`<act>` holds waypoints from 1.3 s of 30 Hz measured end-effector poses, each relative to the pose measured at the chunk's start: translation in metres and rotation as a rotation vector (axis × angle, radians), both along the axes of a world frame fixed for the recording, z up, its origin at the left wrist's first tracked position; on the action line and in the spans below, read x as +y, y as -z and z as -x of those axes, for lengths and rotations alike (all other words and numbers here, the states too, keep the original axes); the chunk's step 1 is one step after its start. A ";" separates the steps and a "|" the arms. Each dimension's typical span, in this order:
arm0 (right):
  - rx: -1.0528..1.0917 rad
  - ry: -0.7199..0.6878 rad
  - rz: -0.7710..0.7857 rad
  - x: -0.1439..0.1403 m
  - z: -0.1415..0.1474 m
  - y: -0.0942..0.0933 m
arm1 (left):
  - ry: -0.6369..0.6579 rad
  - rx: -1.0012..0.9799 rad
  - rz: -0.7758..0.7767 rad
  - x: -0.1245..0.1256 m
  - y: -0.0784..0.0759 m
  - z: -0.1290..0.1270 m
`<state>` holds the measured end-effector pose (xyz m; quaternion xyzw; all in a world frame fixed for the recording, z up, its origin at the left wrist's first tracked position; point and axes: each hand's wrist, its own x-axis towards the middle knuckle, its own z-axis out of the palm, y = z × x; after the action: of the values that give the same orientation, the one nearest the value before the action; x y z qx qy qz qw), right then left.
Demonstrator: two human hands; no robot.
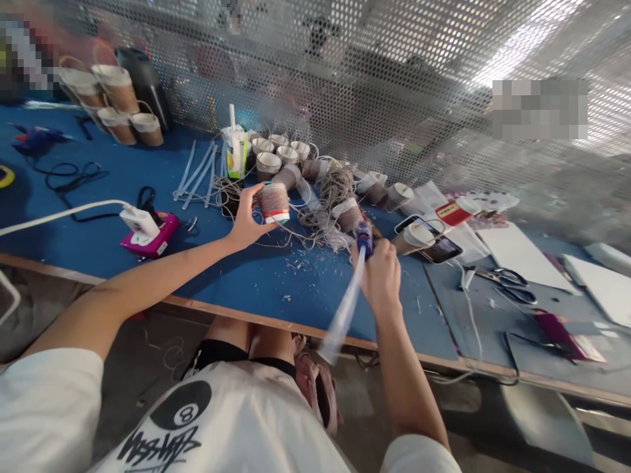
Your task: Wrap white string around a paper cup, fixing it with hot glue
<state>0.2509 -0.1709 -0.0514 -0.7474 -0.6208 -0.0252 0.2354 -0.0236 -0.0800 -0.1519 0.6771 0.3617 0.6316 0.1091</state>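
Head view: glue gun nozzle away, stick trailing back.

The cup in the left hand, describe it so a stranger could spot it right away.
On the blue table, just ahead of the tangle of string, the left hand holds a cup on its side. Unlike the cups around it, it is lifted off the table, with a red band near one rim.

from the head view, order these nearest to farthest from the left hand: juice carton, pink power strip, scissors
1. juice carton, just beyond the left hand, toward the mesh screen.
2. pink power strip, to its left on the blue table.
3. scissors, far right, past the right hand.
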 end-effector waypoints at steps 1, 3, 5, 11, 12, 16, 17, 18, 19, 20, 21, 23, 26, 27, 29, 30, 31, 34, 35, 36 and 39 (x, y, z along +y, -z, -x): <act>-0.032 0.108 0.063 -0.005 -0.001 -0.001 | -0.003 0.018 -0.003 0.000 0.000 0.000; -0.043 0.261 0.234 -0.011 -0.003 0.001 | -0.002 0.042 -0.004 0.000 0.000 0.000; -0.046 0.297 0.349 -0.013 -0.005 0.006 | 0.005 0.048 -0.003 0.000 0.000 0.000; -0.127 0.116 0.202 -0.015 -0.011 0.015 | 0.005 0.004 0.027 0.000 0.000 0.000; -0.152 0.060 0.155 -0.016 -0.008 0.013 | 0.007 -0.014 0.033 0.000 0.000 0.000; -0.128 -0.430 -0.005 -0.004 0.018 0.001 | 0.032 -0.090 0.064 0.000 0.001 -0.001; -0.089 -0.555 -0.029 0.002 0.027 0.000 | 0.039 -0.102 0.067 0.000 0.001 -0.002; -0.054 -0.654 -0.038 0.010 0.035 0.002 | 0.043 -0.110 0.066 0.000 0.002 -0.002; -0.019 -0.726 -0.036 0.019 0.043 0.004 | 0.041 -0.115 0.061 0.000 0.002 -0.002; 0.019 -0.787 -0.007 0.027 0.050 0.007 | 0.034 -0.117 0.055 0.000 0.002 -0.002; 0.060 -0.826 0.027 0.035 0.056 0.010 | 0.024 -0.114 0.053 0.000 0.001 -0.002; 0.152 -0.871 0.086 0.048 0.062 0.015 | 0.001 -0.106 0.054 0.000 0.000 -0.002; 0.390 -0.860 0.111 0.057 0.061 0.017 | -0.022 -0.068 0.066 -0.002 -0.002 -0.001; 0.498 -0.835 0.108 0.059 0.060 0.017 | -0.022 -0.046 0.065 -0.003 -0.002 0.000; 0.694 -0.757 0.083 0.061 0.056 0.015 | -0.004 0.009 0.064 -0.005 -0.003 0.000; 0.761 -0.715 0.064 0.062 0.054 0.014 | 0.015 0.038 0.066 -0.006 -0.003 0.000; 0.802 -0.676 0.044 0.063 0.053 0.014 | 0.037 0.065 0.071 -0.007 -0.003 0.000; 0.818 -0.588 0.003 0.067 0.049 0.017 | 0.100 0.123 0.102 -0.012 -0.004 -0.001; 0.795 -0.568 0.014 0.068 0.048 0.019 | 0.115 0.132 0.114 -0.013 -0.004 -0.001; 0.753 -0.551 0.031 0.069 0.047 0.022 | 0.126 0.137 0.126 -0.015 -0.005 -0.002; 0.497 -0.447 -0.009 0.066 0.044 0.031 | 0.135 0.135 0.149 -0.016 -0.006 -0.002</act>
<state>0.2071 -0.1046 -0.0826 -0.5747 -0.6929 0.2075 0.3827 -0.0217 -0.0965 -0.1454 0.7310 0.3675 0.5471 0.1768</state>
